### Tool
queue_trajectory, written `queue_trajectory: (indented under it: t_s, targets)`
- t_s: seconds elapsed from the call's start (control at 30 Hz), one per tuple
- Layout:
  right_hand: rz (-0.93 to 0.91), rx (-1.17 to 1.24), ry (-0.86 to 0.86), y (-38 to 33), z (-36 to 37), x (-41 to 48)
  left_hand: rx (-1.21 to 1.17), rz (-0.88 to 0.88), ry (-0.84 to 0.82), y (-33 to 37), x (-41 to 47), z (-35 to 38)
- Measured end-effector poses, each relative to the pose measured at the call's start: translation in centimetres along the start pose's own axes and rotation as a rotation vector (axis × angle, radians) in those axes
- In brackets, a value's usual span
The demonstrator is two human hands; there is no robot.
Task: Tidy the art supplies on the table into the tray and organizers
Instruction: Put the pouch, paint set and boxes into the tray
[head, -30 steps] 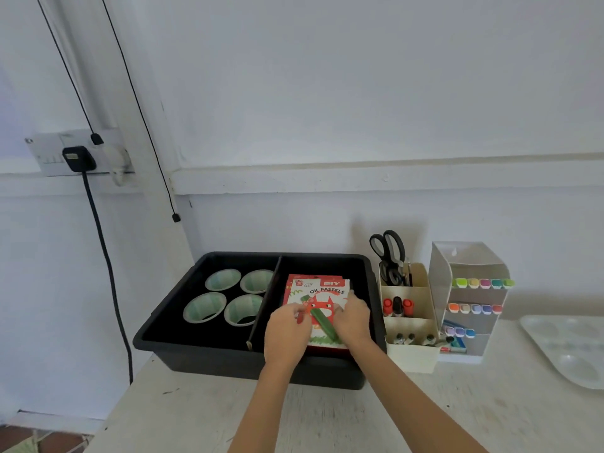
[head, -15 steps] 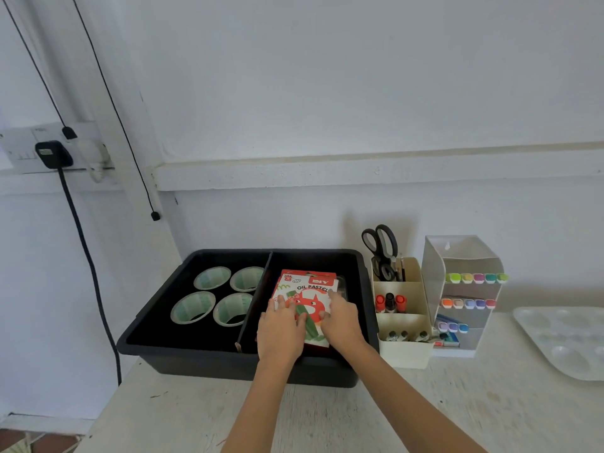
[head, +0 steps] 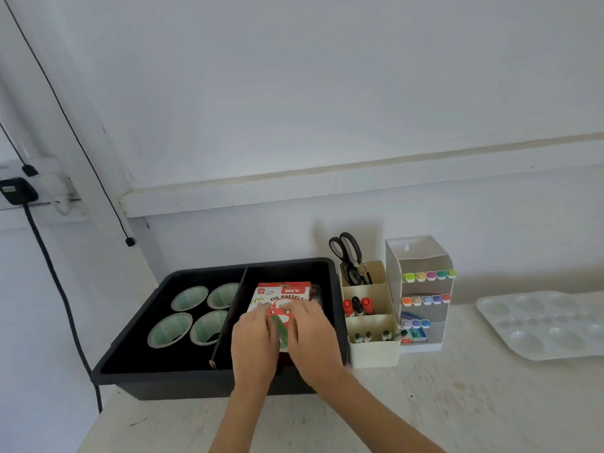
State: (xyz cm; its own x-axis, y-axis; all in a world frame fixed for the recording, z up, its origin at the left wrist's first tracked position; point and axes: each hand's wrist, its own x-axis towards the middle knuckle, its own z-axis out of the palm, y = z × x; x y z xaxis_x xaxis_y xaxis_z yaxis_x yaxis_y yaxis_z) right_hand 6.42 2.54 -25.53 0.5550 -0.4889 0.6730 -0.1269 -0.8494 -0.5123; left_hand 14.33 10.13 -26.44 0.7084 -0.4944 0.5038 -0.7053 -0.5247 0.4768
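**Oil pastel box: handling in tray**

The oil pastel box (head: 283,294) lies flat, label up, in the right compartment of the black tray (head: 183,377). It is judged to be light, stiff card with a smooth face that may slide, and its contents are breakable. Grip it by the long side edges.

The left hand (head: 253,344) and right hand (head: 312,344) rest on it, fingers extended and close together; the thumbs are hidden. A green stick (head: 281,331) lies between the hands.

Tape rolls (head: 189,297) fill the left compartment. A cream organizer (head: 372,353) stands just beside the tray.
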Motion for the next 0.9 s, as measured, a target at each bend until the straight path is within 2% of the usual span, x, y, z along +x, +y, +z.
queue_trajectory:
  t_s: [0.03, 0.13, 0.2, 0.33, 0.43, 0.53, 0.6, 0.67, 0.77, 0.9]
  targets:
    - [-0.056, 0.094, 0.007, 0.0, -1.1, -1.4, -0.096, 0.025, 0.093, 0.7, -0.9, -0.1]
    - [-0.030, 0.184, 0.039, 1.6, -5.9, -5.1, -0.304, 0.054, 0.278, 4.5, -4.3, 0.5]
    - [0.022, 0.179, 0.159, 3.4, -9.5, -6.4, -0.455, 0.083, 0.300, 8.3, -6.5, 1.3]
    - [0.197, 0.151, 0.317, 8.3, -16.8, -7.2, -0.593, 0.295, 0.272, 16.9, -9.4, 4.9]
    - [0.440, 0.168, 0.414, 12.7, -21.3, -7.8, -0.661, 0.344, 0.160, 22.4, -10.4, 8.4]
    - [0.771, 0.282, 0.535, 17.1, -24.7, -7.9, -0.700, 0.213, -0.027, 26.6, -9.8, 12.0]
    - [0.942, 0.310, 0.625, 20.0, -26.4, -8.3, -0.697, 0.115, -0.154, 28.6, -8.4, 14.6]
    - [1.082, 0.324, 0.684, 22.7, -27.5, -8.9, -0.676, 0.095, -0.267, 30.0, -6.3, 17.2]
    - [1.233, 0.321, 0.675, 25.4, -27.5, -9.7, -0.550, 0.184, -0.408, 31.5, -2.8, 20.8]
    - [1.293, 0.283, 0.633, 27.3, -26.5, -9.2, -0.356, 0.308, -0.643, 33.8, 0.5, 25.5]
